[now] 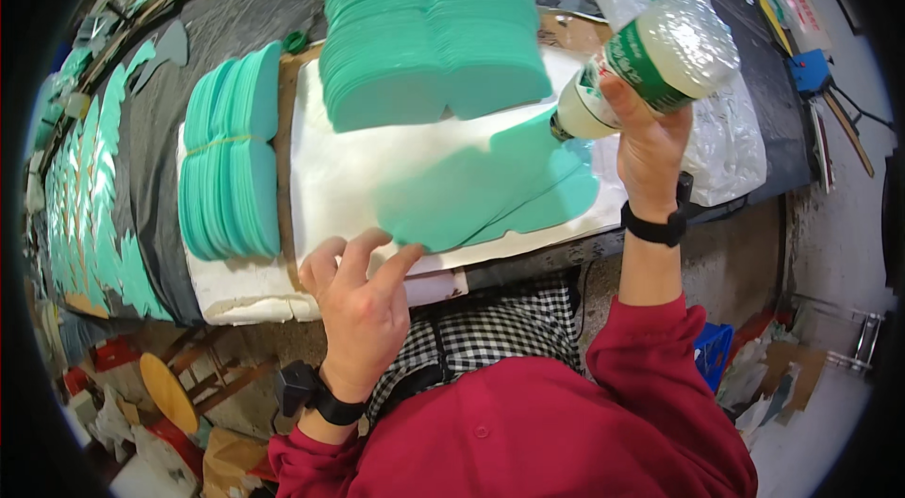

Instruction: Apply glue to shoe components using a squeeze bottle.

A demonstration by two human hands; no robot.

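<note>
My right hand (652, 144) grips a large clear plastic bottle (702, 50) with a green label. The bottle is tilted, its narrow dark tip pointing down and left at the teal insole-shaped sheets (471, 191). These thin sheets overlap on a white surface (330, 177) in front of me, and a wet-looking patch shows near the bottle's tip. At the sheets' near left end is my left hand (363, 295), fingers spread and bent. Its thumb tip meets the sheet's edge, or lies very close to it; nothing shows inside the hand.
A tall stack of teal pieces (434, 36) stands beyond the sheets. Left of it lies a banded bundle of teal pieces (231, 158). Teal offcuts (104, 187) cover the far left. Crumpled clear plastic (726, 144) lies at the table's right. A wooden stool (170, 391) stands below left.
</note>
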